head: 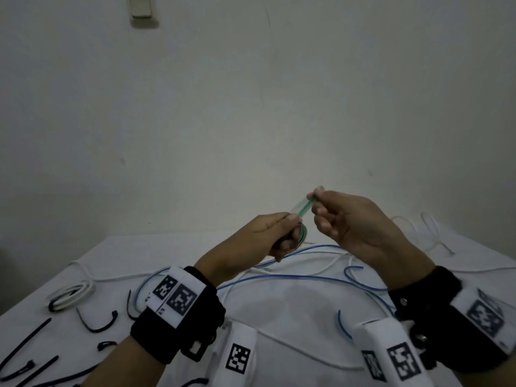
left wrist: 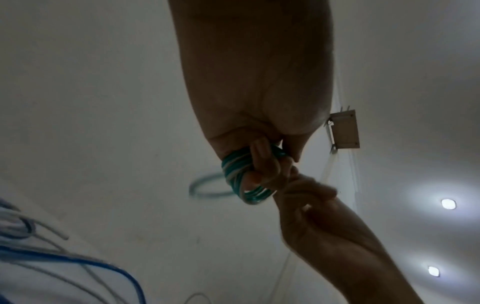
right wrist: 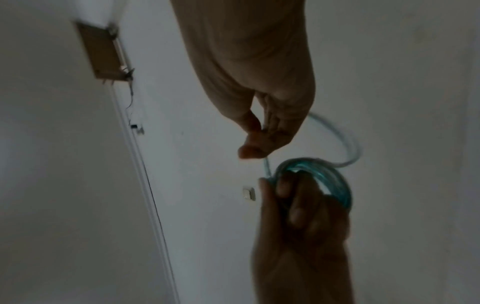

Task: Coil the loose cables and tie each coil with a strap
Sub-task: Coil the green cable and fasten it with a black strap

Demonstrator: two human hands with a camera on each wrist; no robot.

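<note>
- Table (head: 293, 308): covered in white cloth, it fills the lower part of the head view, from 8 o'clock to 4 o'clock.
- Blue cable (head: 279, 277): lies loose across the table centre, below both hands, looping toward 4 o'clock.
- White cable (head: 307, 275): loose, crossing the blue cable at several points on the cloth; a further thin white loop lies at 3 o'clock near the table's far edge.
- Left hand (head: 265, 238): raised above the table, just left of centre. Fingers are curled through and around the green coil (head: 302, 236), gripping it. The left wrist view shows the coil (left wrist: 241, 181) wound around the fingers.
- Right hand (head: 351, 219): raised at 2 o'clock from the left hand, near it. Thumb and forefinger pinch the free end (head: 307, 205) of the green cable, which runs taut down to the coil. The remaining fingers are loosely curled.
- White coil (head: 71, 296): lies at 9 o'clock on the table, bound by a dark strap.
- Black straps (head: 26, 340): several lie scattered at 7 to 8 o'clock, some straight, some curved.
</note>
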